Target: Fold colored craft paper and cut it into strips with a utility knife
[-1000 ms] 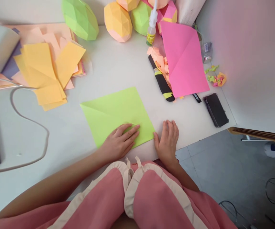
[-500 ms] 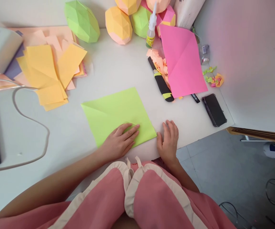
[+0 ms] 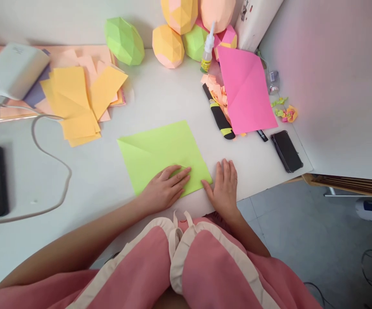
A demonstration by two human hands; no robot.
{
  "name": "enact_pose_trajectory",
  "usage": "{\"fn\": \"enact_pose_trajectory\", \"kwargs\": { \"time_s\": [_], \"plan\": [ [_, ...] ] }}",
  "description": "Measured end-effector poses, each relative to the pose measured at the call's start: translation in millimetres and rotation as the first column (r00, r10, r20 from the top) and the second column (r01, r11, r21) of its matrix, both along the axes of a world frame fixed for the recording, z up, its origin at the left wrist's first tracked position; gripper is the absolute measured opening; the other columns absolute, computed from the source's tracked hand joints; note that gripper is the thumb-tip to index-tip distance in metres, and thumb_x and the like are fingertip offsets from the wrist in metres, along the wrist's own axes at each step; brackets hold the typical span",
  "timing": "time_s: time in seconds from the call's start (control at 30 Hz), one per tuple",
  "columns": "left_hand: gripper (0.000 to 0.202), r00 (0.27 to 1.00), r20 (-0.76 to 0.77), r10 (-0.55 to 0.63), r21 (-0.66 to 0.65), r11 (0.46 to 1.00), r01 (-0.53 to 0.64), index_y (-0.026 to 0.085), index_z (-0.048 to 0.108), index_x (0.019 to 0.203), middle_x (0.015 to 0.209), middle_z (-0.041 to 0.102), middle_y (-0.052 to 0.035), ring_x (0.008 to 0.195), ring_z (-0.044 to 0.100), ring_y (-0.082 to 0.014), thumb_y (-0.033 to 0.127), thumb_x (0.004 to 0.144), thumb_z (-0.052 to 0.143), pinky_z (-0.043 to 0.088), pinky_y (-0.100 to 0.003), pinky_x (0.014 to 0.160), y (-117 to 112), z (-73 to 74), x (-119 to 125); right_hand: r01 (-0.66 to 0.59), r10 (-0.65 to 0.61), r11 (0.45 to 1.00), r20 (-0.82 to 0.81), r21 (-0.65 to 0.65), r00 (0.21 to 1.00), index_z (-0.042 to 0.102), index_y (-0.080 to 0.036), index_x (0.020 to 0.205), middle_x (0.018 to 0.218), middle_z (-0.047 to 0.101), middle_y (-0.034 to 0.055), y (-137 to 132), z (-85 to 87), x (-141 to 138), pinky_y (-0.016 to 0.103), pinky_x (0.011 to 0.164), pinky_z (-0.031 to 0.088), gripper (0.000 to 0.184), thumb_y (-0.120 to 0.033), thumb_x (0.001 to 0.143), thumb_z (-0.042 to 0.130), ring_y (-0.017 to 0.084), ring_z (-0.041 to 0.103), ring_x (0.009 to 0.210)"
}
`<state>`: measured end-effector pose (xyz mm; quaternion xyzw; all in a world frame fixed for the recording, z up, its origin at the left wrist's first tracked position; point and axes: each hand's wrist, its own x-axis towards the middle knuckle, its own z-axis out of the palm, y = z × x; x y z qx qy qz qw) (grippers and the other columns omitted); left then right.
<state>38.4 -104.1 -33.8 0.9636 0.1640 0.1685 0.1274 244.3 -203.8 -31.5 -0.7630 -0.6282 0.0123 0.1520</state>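
Sheet (image 3: 160,146) has one fold in, so probably early. Left hand (image 3: 163,191) pressed flat on it, right hand (image 3: 224,186) spread beside it (thumb at corner).

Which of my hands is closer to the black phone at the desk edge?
Right. The right hand lies flat on the desk, left of the phone; the left hand rests farther away on the green paper.

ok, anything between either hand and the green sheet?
Nothing visible. The left hand lies flat on the green paper sheet; the right hand rests on the white table beside its near right corner, thumb at the edge.
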Motion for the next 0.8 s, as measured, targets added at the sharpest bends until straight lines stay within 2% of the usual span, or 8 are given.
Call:
{"fn": "enact_pose_trajectory", "kwargs": {
  "time_s": [0.2, 0.37, 0.5, 0.63, 0.8],
  "plan": [
    [0.034, 1.0, -0.002, 0.003, -0.006, 1.0, -0.003, 0.014, 0.058, 0.127, 0.141, 0.053, -0.0083, 0.125, 0.043, -0.0327, 0.022, 0.095, 0.047, 0.048, -0.048, 0.096, 0.1, -0.9, -0.1, 0.042, -0.042, 0.998, 0.003, 0.048, 0.999, 0.036, -0.007, 0.141, 0.145, 0.037, 0.0244, -6.8, -1.8, 10.9, 0.059, 0.109, 0.03, 0.061, -0.046, 0.095, 0.043, 0.036, 0.02, 0.142],
    [0.035, 1.0, 0.002, 0.005, -0.013, 1.0, -0.005, 0.015, 0.057, 0.128, 0.141, 0.053, -0.0072, 0.125, 0.043, -0.0323, 0.023, 0.096, 0.046, 0.047, -0.048, 0.097, 0.2, -1.8, 0.3, 0.033, -0.034, 0.997, 0.005, 0.066, 0.999, 0.033, -0.008, 0.143, 0.145, 0.038, 0.0242, -2.8, -4.5, 2.1, 0.062, 0.109, 0.026, 0.063, -0.046, 0.094, 0.044, 0.036, 0.02, 0.142],
    [0.036, 1.0, 0.007, 0.006, -0.024, 1.0, -0.005, 0.015, 0.057, 0.129, 0.141, 0.053, -0.0079, 0.126, 0.043, -0.0324, 0.022, 0.096, 0.045, 0.047, -0.048, 0.097, 0.4, -3.5, -0.2, -0.008, 0.006, 0.997, 0.027, 0.075, 1.0, 0.038, -0.006, 0.14, 0.144, 0.039, 0.024, -0.2, -5.5, -3.7, 0.06, 0.11, 0.026, 0.063, -0.048, 0.094, 0.045, 0.036, 0.021, 0.142],
    [0.037, 1.0, 0.004, 0.003, -0.04, 0.999, -0.003, 0.016, 0.056, 0.131, 0.142, 0.052, -0.0083, 0.127, 0.041, -0.0319, 0.023, 0.096, 0.044, 0.047, -0.049, 0.098, 0.8, -4.3, -1.2, -0.008, 0.005, 0.996, 0.026, 0.087, 1.0, 0.04, -0.007, 0.139, 0.142, 0.041, 0.0237, -3.1, -4.7, 7.5, 0.058, 0.109, 0.031, 0.061, -0.048, 0.094, 0.045, 0.036, 0.02, 0.142],
    [0.035, 1.0, 0.007, -0.003, -0.008, 1.0, 0.003, 0.014, 0.058, 0.127, 0.141, 0.052, -0.0082, 0.125, 0.043, -0.0326, 0.022, 0.095, 0.046, 0.048, -0.048, 0.096, 1.4, -4.0, -1.1, 0.017, -0.019, 0.997, 0.029, 0.075, 0.999, 0.039, -0.009, 0.139, 0.143, 0.039, 0.0235, -7.1, -3.7, 19.0, 0.061, 0.107, 0.032, 0.059, -0.047, 0.095, 0.044, 0.037, 0.019, 0.142]
  ]
}}
